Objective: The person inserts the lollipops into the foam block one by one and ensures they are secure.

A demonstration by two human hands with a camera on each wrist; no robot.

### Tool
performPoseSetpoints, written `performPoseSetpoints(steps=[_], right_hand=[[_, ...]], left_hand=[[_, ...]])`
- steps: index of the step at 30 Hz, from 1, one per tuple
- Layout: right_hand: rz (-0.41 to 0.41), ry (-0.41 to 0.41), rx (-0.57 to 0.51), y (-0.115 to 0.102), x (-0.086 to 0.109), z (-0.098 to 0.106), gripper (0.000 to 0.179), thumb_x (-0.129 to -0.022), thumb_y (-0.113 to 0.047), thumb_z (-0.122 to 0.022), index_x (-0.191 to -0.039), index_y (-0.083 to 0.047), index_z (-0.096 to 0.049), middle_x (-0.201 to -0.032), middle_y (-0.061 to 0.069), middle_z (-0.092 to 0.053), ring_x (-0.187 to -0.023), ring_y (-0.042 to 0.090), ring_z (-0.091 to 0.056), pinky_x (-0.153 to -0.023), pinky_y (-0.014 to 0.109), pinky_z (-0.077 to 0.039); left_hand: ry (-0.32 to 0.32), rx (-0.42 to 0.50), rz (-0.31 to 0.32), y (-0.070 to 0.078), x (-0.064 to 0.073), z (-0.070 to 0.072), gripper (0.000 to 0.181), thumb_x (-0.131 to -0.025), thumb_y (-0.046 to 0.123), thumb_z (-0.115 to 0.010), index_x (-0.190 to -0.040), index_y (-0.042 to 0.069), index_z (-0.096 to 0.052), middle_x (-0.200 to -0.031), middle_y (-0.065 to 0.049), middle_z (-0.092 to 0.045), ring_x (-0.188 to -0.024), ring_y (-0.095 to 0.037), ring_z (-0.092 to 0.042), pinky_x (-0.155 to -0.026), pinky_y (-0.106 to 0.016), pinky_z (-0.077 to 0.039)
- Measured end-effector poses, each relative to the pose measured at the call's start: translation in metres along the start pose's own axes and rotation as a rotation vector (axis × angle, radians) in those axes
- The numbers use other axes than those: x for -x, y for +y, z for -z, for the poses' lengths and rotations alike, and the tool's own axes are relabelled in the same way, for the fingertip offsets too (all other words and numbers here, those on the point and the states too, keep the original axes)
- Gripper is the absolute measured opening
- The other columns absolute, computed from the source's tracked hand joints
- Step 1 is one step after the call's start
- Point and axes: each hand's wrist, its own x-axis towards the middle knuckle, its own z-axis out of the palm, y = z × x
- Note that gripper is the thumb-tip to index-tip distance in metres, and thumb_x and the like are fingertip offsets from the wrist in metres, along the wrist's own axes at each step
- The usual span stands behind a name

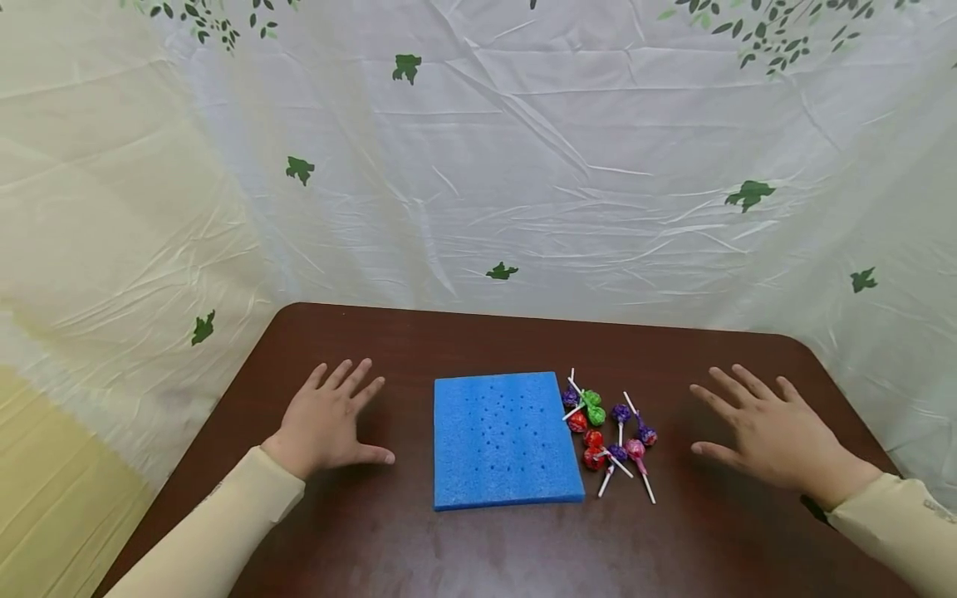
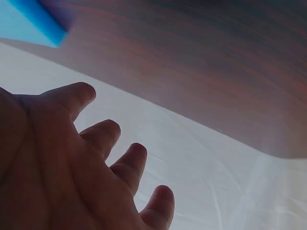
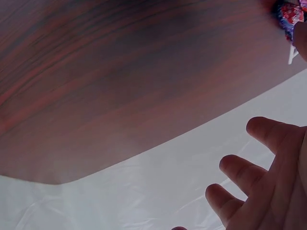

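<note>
A blue foam block dotted with small holes lies flat on the dark table. Right beside its right edge is a loose cluster of wrapped lollipops: green, red, purple and pink, their white sticks pointing various ways. My left hand is spread to the left of the block, apart from it, holding nothing. To the right of the lollipops, my right hand has its fingers spread and holds nothing. In the left wrist view a corner of the foam block shows beyond the fingers.
The brown wooden table has rounded far corners. Behind it hangs a pale, wrinkled curtain with green leaf prints, which also runs down both sides. A small dark item, unclear in kind, shows beneath the right wrist.
</note>
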Motion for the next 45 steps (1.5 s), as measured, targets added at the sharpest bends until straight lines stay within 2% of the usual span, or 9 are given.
performPoseSetpoints(steps=[10,14,21,27,33,36,39,45], right_hand=[[0.036,0.024,-0.037,-0.019,-0.01,0.0,0.081,-0.084,-0.069,-0.063,-0.142,-0.013,-0.057,-0.145,0.022,-0.048,-0.134,0.046,-0.039,-0.098,0.075,-0.028],[0.068,0.046,-0.048,-0.026,-0.014,-0.003,0.078,-0.084,-0.066,-0.066,-0.142,-0.014,-0.057,-0.145,0.021,-0.049,-0.134,0.044,-0.04,-0.097,0.074,-0.031],[0.071,0.011,-0.078,-0.037,-0.018,-0.007,0.077,-0.085,-0.062,-0.068,-0.144,-0.015,-0.055,-0.147,0.02,-0.047,-0.136,0.043,-0.039,-0.098,0.073,-0.032],[0.094,0.03,-0.126,-0.046,-0.018,-0.011,0.073,-0.087,-0.059,-0.068,-0.144,-0.015,-0.055,-0.146,0.019,-0.049,-0.135,0.042,-0.041,-0.097,0.071,-0.036],[0.072,0.06,-0.26,-0.053,-0.017,-0.019,0.07,-0.086,-0.049,-0.075,-0.142,-0.011,-0.056,-0.138,0.018,-0.054,-0.124,0.04,-0.052,-0.095,0.061,-0.045],[0.015,0.046,-0.353,-0.055,-0.015,-0.024,0.066,-0.087,-0.043,-0.077,-0.141,-0.012,-0.056,-0.132,0.015,-0.057,-0.116,0.037,-0.058,-0.084,0.055,-0.053],[-0.039,0.026,-0.421,-0.057,-0.014,-0.029,0.062,-0.088,-0.037,-0.077,-0.141,-0.012,-0.055,-0.128,0.013,-0.059,-0.112,0.034,-0.061,-0.078,0.053,-0.055],[-0.067,0.052,-0.514,-0.063,-0.015,-0.037,0.054,-0.088,-0.025,-0.078,-0.134,-0.006,-0.057,-0.123,0.013,-0.062,-0.106,0.03,-0.063,-0.085,0.053,-0.053]], left_hand=[[0.033,0.1,-0.053,0.036,-0.007,-0.003,0.11,-0.074,0.089,-0.049,-0.156,0.017,-0.038,-0.163,-0.012,-0.022,-0.147,-0.036,-0.024,-0.116,-0.057,-0.016],[0.029,0.124,-0.056,0.047,-0.007,-0.003,0.111,-0.073,0.091,-0.048,-0.156,0.018,-0.038,-0.163,-0.011,-0.022,-0.147,-0.035,-0.024,-0.116,-0.056,-0.016],[0.02,0.172,-0.058,0.065,-0.011,-0.005,0.111,-0.072,0.091,-0.049,-0.156,0.018,-0.037,-0.163,-0.011,-0.023,-0.147,-0.034,-0.025,-0.116,-0.056,-0.016],[0.02,0.193,-0.067,0.076,-0.012,-0.008,0.111,-0.073,0.091,-0.048,-0.156,0.018,-0.036,-0.163,-0.011,-0.022,-0.147,-0.034,-0.025,-0.116,-0.056,-0.018],[0.007,0.212,-0.075,0.082,-0.011,-0.013,0.112,-0.073,0.091,-0.048,-0.157,0.019,-0.036,-0.163,-0.012,-0.022,-0.147,-0.034,-0.026,-0.115,-0.057,-0.019],[0.0,0.223,-0.075,0.083,-0.01,-0.016,0.112,-0.072,0.092,-0.048,-0.157,0.019,-0.035,-0.163,-0.012,-0.022,-0.147,-0.034,-0.025,-0.115,-0.057,-0.02],[-0.009,0.246,-0.073,0.085,-0.01,-0.019,0.113,-0.071,0.092,-0.048,-0.157,0.02,-0.034,-0.163,-0.012,-0.022,-0.147,-0.034,-0.025,-0.115,-0.057,-0.02],[-0.012,0.274,-0.069,0.087,-0.007,-0.024,0.115,-0.07,0.093,-0.049,-0.158,0.021,-0.034,-0.163,-0.012,-0.023,-0.146,-0.034,-0.026,-0.114,-0.057,-0.021]])
